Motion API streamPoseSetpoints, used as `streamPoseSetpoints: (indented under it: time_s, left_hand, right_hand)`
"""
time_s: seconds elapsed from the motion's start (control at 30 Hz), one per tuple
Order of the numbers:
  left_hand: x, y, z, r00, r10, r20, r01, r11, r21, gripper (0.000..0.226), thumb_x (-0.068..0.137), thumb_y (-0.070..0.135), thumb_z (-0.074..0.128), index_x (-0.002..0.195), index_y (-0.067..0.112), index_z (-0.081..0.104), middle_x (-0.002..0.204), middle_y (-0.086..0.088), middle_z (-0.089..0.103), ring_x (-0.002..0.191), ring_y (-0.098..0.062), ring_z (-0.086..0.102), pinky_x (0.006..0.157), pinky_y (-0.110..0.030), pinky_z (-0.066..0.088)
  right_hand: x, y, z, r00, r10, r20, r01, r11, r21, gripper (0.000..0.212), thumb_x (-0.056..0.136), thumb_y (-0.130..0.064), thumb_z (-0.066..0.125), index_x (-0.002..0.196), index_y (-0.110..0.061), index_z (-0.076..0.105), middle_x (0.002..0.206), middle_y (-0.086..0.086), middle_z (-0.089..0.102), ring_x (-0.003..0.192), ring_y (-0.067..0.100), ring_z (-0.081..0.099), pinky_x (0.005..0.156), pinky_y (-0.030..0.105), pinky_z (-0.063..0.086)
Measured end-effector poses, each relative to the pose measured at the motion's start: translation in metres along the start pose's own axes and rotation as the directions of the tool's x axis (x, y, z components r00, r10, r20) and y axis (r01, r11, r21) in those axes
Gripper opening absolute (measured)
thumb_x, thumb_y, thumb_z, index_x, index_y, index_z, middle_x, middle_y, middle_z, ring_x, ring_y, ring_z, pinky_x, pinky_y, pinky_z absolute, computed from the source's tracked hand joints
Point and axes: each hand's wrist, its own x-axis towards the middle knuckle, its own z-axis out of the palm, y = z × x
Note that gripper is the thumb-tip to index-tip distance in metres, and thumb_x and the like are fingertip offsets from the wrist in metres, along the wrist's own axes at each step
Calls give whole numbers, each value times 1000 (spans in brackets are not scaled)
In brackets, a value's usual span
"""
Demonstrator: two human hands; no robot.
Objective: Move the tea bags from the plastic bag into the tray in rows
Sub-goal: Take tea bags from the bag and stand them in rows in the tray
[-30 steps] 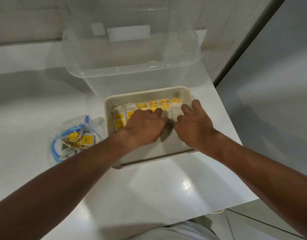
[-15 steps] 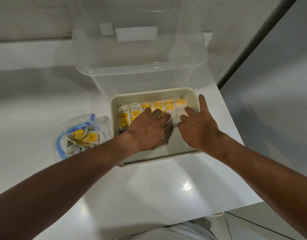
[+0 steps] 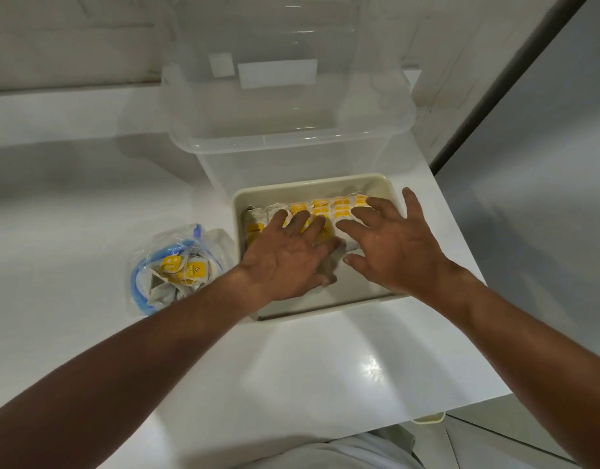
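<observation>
A cream tray (image 3: pixel 312 186) sits on the white counter and holds rows of tea bags with yellow tags (image 3: pixel 320 206) along its far side. My left hand (image 3: pixel 288 255) lies flat over the left part of the rows, fingers straight and spread. My right hand (image 3: pixel 390 245) lies flat over the right part, fingers spread, with its little finger near the tray's right wall. Neither hand grips anything. Left of the tray lies a clear plastic bag (image 3: pixel 176 265) with a blue zip edge and several tea bags inside.
A large clear plastic storage box (image 3: pixel 285 130) stands right behind the tray. The white counter (image 3: pixel 308 367) ends at an edge on the right, beyond which is grey floor. A wall runs along the back.
Both hands went from curled fingers working at the row's middle to flat, spread fingers over the tea bags. The view shifted slightly.
</observation>
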Motion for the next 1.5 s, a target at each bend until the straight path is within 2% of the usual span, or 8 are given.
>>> streamPoseSetpoints:
  time_s: [0.2, 0.27, 0.4, 0.7, 0.93, 1.17, 1.33, 1.5]
  left_hand:
    - [-30, -25, -9, 987, -69, -147, 55, 994, -95, 46, 84, 60, 57, 118, 31, 65, 126, -3, 62, 113, -32, 55, 89, -46, 44]
    - [-42, -35, -12, 966, -130, -222, 90, 979, -184, 41, 83, 57, 58, 114, 31, 68, 122, 0, 63, 108, -29, 57, 83, -42, 46]
    - [-63, -54, -12, 947, -184, -264, 102, 950, -296, 37, 86, 53, 60, 114, 31, 69, 120, 4, 62, 106, -25, 57, 78, -38, 46]
    - [-103, -93, -1, 967, -126, -222, 60, 957, -283, 34, 88, 59, 49, 97, 35, 73, 117, 13, 65, 113, -18, 57, 84, -37, 45]
    - [-111, -116, 5, 969, -116, -216, 13, 903, -429, 44, 91, 63, 45, 117, 35, 67, 133, 8, 59, 119, -19, 55, 89, -37, 46]
    - [-155, -136, 4, 945, -265, -189, 120, 823, -555, 22, 91, 35, 63, 113, 33, 66, 108, 11, 66, 96, -18, 62, 77, -36, 51]
    - [-172, -139, 15, 954, -292, -71, 212, 822, -528, 20, 91, 28, 66, 110, 34, 67, 94, 12, 67, 85, -16, 63, 66, -29, 48]
    - [-176, -142, 17, 947, -320, -10, 254, 770, -585, 19, 92, 30, 59, 108, 35, 69, 94, 11, 69, 84, -17, 63, 69, -34, 53]
  right_hand:
    - [1, -15, -1, 997, 73, -36, -46, 872, 488, 43, 83, -52, 55, 117, -28, 67, 116, -6, 66, 112, 24, 57, 97, 37, 45]
    - [4, -26, -3, 995, 95, -37, -58, 826, 561, 37, 85, -49, 58, 114, -30, 67, 113, -10, 67, 106, 20, 57, 92, 25, 41]
    - [12, -57, -12, 992, 111, -52, -54, 778, 626, 34, 86, -53, 56, 112, -34, 66, 109, -15, 66, 100, 14, 55, 86, 20, 38]
    - [14, -120, 0, 982, 181, 58, -179, 782, 597, 23, 87, -50, 57, 106, -40, 66, 108, -15, 67, 99, 17, 60, 77, 39, 53]
    - [26, -142, -10, 945, 318, -74, -230, 808, 543, 20, 88, -45, 53, 100, -36, 67, 99, -13, 68, 90, 17, 60, 68, 36, 54]
    - [26, -194, -63, 956, 289, -57, -150, 644, 750, 20, 90, -46, 54, 100, -35, 66, 92, -17, 67, 76, 3, 64, 66, 31, 54]
    - [50, -218, -59, 976, 209, -63, -145, 834, 532, 17, 87, -42, 58, 99, -36, 69, 90, -11, 70, 80, 14, 64, 60, 30, 51]
    - [70, -218, -49, 992, 129, 14, -124, 908, 400, 17, 86, -35, 67, 102, -31, 71, 90, -5, 70, 87, 22, 61, 70, 36, 51]
